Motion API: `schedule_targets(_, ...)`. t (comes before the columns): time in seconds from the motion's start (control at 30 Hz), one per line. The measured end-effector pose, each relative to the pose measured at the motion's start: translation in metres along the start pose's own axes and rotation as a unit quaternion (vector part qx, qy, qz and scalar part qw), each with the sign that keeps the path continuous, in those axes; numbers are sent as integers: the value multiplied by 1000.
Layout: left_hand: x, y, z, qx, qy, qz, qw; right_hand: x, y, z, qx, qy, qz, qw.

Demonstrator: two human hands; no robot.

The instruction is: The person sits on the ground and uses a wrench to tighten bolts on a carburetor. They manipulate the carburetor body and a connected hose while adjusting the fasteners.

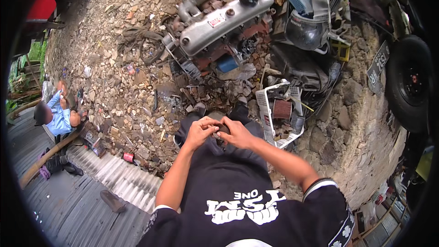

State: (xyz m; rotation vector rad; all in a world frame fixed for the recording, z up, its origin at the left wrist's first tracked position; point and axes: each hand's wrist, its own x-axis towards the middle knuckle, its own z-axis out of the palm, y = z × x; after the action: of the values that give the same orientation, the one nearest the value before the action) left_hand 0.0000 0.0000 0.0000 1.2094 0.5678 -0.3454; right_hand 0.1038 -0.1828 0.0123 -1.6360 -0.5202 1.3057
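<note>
Above my lap, my left hand [199, 132] and my right hand [235, 136] meet, fingers and thumbs closed around a small dark, round-looking object [221, 129] that is partly hidden by them and too small to identify. Ahead of my feet rests a large engine [219, 20] with a silver valve cover, rusty block and a blue cylindrical part. Just right of my knees is a white plastic crate [267, 116] holding a reddish pleated filter [282, 109] and other parts.
A person in a light blue shirt [59, 121] sits at the left near corrugated sheets [84, 210] and a pole. Baskets, black parts [302, 68] and a loose tyre [409, 82] lie along the stone wall at right. A red vehicle [41, 0] stands top left on rubble.
</note>
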Motion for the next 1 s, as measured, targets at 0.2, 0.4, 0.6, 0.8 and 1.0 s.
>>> schedule_targets(0.2,81,-72,6,68,42,-6,997,68,87,-49,-86,-51,-10,995)
schedule_targets(0.4,214,-198,-30,141,26,-98,985,179,238,-85,-202,-107,87,970)
schedule_targets(0.6,312,-300,-79,425,-23,-5,905,305,378,-74,-337,-274,122,892)
schedule_targets(0.8,397,-277,-107,640,-194,-76,739,381,438,-67,-240,-265,47,933)
schedule_targets(1.0,410,-262,-96,738,-314,-77,592,407,368,-83,-309,-515,126,789)
